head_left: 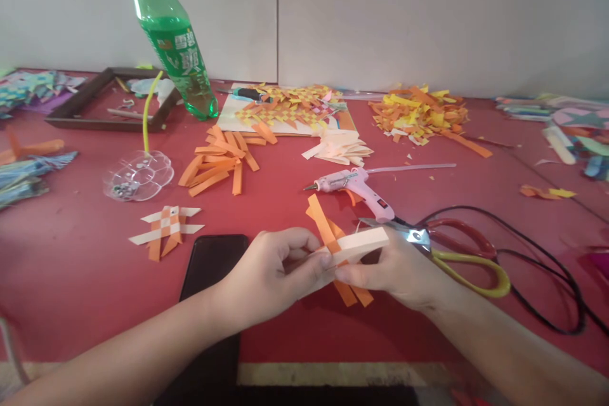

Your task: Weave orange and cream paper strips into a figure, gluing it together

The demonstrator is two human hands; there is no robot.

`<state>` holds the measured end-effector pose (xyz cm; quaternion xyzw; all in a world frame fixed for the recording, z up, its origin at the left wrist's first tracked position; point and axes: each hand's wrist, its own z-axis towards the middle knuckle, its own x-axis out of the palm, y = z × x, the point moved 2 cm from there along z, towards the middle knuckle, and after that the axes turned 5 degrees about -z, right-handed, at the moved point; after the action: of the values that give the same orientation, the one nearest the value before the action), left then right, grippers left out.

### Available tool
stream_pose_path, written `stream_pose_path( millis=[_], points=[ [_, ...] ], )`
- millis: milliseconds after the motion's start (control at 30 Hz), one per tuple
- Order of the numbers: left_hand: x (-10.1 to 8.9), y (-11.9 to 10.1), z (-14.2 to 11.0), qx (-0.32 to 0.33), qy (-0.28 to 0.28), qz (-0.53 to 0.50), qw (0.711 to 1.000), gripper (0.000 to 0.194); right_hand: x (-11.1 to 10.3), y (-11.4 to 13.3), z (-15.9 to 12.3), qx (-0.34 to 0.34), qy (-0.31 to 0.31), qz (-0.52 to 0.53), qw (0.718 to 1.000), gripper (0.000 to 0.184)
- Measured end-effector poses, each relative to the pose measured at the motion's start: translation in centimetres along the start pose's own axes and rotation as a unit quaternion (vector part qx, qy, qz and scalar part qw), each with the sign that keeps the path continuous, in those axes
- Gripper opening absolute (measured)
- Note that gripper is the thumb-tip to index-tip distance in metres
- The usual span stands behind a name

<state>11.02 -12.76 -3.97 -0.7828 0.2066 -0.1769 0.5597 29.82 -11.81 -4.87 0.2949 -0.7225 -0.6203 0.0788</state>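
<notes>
Near the table's front, my left hand (280, 269) pinches crossed paper strips between thumb and fingers. Orange strips (323, 222) stick out above and below, and a folded cream strip (359, 246) runs across them to the right. My right hand (394, 269) closes on the same paper from the other side; its fingertips are partly hidden behind the strips. Scissors (419, 238) with one red and one yellow handle lie just beyond my right hand. On the left rests a small woven orange and cream paper fish (170, 228).
A black phone (214, 260) lies beside my left forearm. Behind are a pink glue gun (354, 187), orange strips (216, 162), cream strips (340, 147) and a yellow-orange paper heap (419, 113). A green bottle (174, 44), a dark frame (90, 124) and a clear flower-shaped dish (140, 176) stand left. A black cable (575, 292) loops right.
</notes>
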Motion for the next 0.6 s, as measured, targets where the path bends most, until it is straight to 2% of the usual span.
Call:
stream_pose_path(
  millis=[100,233,333,400,433,467,500,533,600],
  points=[
    [0.1,-0.2,0.0,0.0,0.015,0.001,1.0,0.033,0.1,0.2,0.1,-0.023,-0.004,-0.001,1.0,0.01],
    [0.0,0.0,0.0,0.01,0.021,0.015,1.0,0.031,0.2,0.8,0.1,-0.041,-0.036,-0.057,0.997,0.008],
    [-0.1,0.5,0.1,0.013,-0.004,0.014,1.0,0.029,0.1,1.2,-0.1,-0.06,-0.045,-0.096,0.993,0.008],
    [-0.3,0.6,0.2,0.022,-0.033,-0.035,0.999,0.029,-0.2,1.1,-0.2,-0.087,-0.051,-0.106,0.989,0.006],
    [-0.5,0.6,0.3,0.027,-0.051,-0.069,0.996,0.029,-0.6,1.0,-0.3,-0.099,-0.073,-0.126,0.984,0.012],
    [-0.6,0.6,0.5,0.032,-0.069,-0.103,0.992,0.029,-1.2,0.8,-0.3,-0.112,-0.115,-0.165,0.973,0.017],
    [-0.8,0.6,0.6,0.033,-0.086,-0.132,0.987,0.029,-1.8,0.6,-0.4,-0.125,-0.173,-0.225,0.951,0.02],
    [-1.0,0.5,0.7,0.033,-0.101,-0.154,0.982,0.029,-2.6,0.3,-0.4,-0.131,-0.239,-0.302,0.914,0.021],
    [-1.3,0.4,1.0,0.034,-0.12,-0.173,0.977,0.029,-3.8,-0.1,-0.4,-0.144,-0.343,-0.444,0.815,0.022]
  ],
)
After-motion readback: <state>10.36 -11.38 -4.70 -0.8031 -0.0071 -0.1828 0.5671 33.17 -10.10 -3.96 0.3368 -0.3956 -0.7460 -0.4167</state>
